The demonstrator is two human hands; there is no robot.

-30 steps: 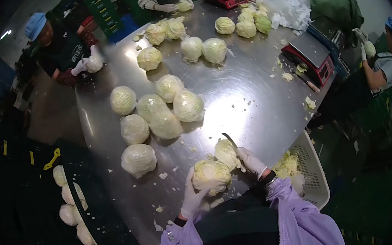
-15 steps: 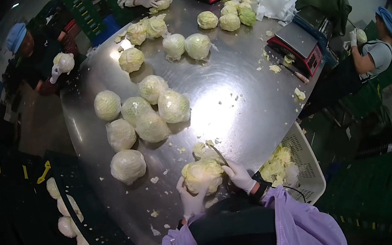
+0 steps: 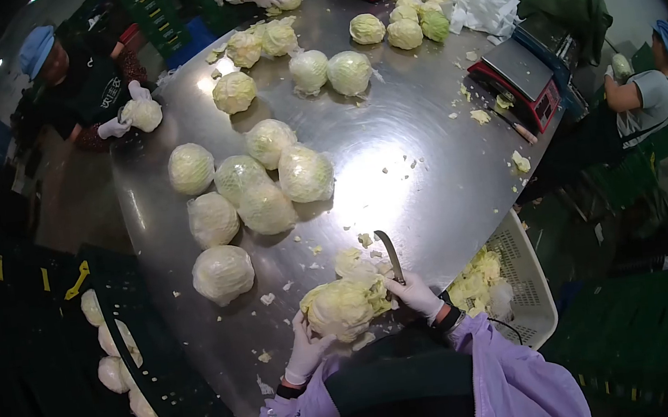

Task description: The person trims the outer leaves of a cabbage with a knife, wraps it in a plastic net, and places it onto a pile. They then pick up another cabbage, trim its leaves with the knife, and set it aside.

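Note:
My left hand (image 3: 306,353), in a white glove, grips the near left side of a pale green cabbage (image 3: 336,310) close to the table's front edge. Its thumb lies apart from the fingers along the head. In my gloved right hand (image 3: 418,296) is a knife (image 3: 390,256), its curved dark blade pointing up and away from me. That hand is at the cabbage's right side, where outer leaves (image 3: 376,292) stick out. Beyond the head lie loose cabbage leaves (image 3: 351,262). Several plastic-wrapped cabbages (image 3: 223,275) stand on the metal table (image 3: 402,225) to the left.
A white basket (image 3: 534,284) of leaf trimmings stands by my right side. Red scales (image 3: 525,88) and another knife (image 3: 525,132) are at the table's right. A dark crate (image 3: 140,354) holds wrapped cabbages. Co-workers handle cabbages at the left (image 3: 90,96), far side and right.
My left hand and the cabbage have shifted left, and leaves now stand out on its right. The knife blade points more upright. The left co-worker now has both hands on a cabbage.

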